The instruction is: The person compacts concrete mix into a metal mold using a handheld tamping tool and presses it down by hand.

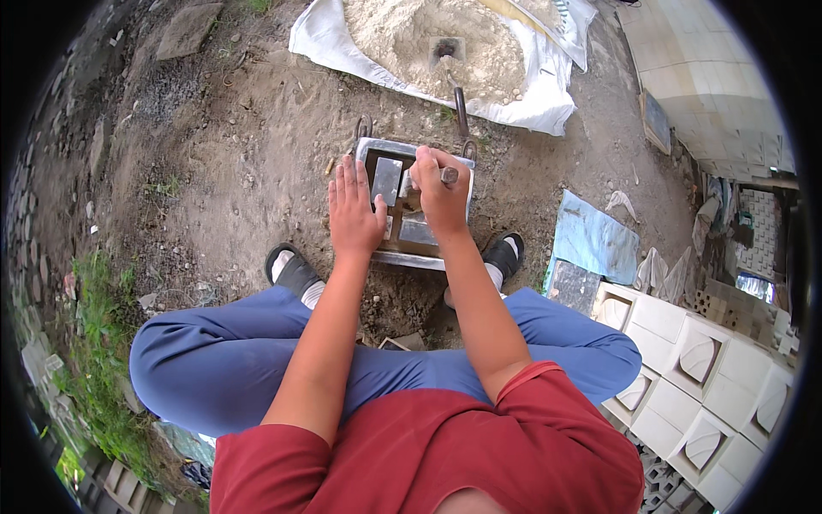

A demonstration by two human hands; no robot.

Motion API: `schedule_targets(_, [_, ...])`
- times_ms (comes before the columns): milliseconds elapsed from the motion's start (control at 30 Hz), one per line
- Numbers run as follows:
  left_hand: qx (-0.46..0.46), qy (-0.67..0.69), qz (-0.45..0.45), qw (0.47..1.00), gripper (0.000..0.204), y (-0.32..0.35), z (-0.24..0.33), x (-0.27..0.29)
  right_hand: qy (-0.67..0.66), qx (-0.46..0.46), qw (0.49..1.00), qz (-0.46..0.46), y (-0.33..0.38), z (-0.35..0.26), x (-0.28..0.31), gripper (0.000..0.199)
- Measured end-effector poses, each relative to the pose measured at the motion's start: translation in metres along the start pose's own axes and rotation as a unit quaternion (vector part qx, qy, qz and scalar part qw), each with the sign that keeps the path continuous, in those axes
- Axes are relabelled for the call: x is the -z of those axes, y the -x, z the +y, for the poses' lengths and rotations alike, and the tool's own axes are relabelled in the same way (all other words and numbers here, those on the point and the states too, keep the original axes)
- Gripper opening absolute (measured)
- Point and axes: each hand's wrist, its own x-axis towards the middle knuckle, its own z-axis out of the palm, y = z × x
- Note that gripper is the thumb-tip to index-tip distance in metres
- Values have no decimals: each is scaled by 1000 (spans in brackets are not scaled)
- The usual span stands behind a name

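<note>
Between my feet on the ground stands a square metal mold (pixel 411 259) with flat grey metal blocks (pixel 387 181) inside and wire loops at its far corners. My left hand (pixel 355 210) lies flat along the mold's left rim, fingers stretched out. Closed over the mold's right half, my right hand (pixel 443 195) grips a tool with a round, brownish handle end (pixel 449 176). Its working end is mostly hidden by the fingers, so its kind cannot be made out. Brown material shows in the gaps between the blocks.
Beyond the mold, a white sack sheet (pixel 548 107) bears a pale sandy heap (pixel 385 34). A small shovel (pixel 461 111) with a dark handle rests in it. Pale patterned blocks (pixel 676 394) stand at the right, near a light blue sheet (pixel 595 236). Grass (pixel 103 368) grows at the left.
</note>
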Motion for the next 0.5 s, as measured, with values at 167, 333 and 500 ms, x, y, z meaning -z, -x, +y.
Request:
schedule_targets(167, [-4,-2,2,1000,78,-1,1,-2,-4,35,994,-106,-9,1,16,44])
schedule_targets(333, [-3,-14,8,1000,81,-1,-4,-4,-100,21,990,-96,-13,-33,13,48])
schedule_targets(500, [-2,-8,4,1000,81,-1,-2,-4,-84,9,994,-67,-12,-24,6,48])
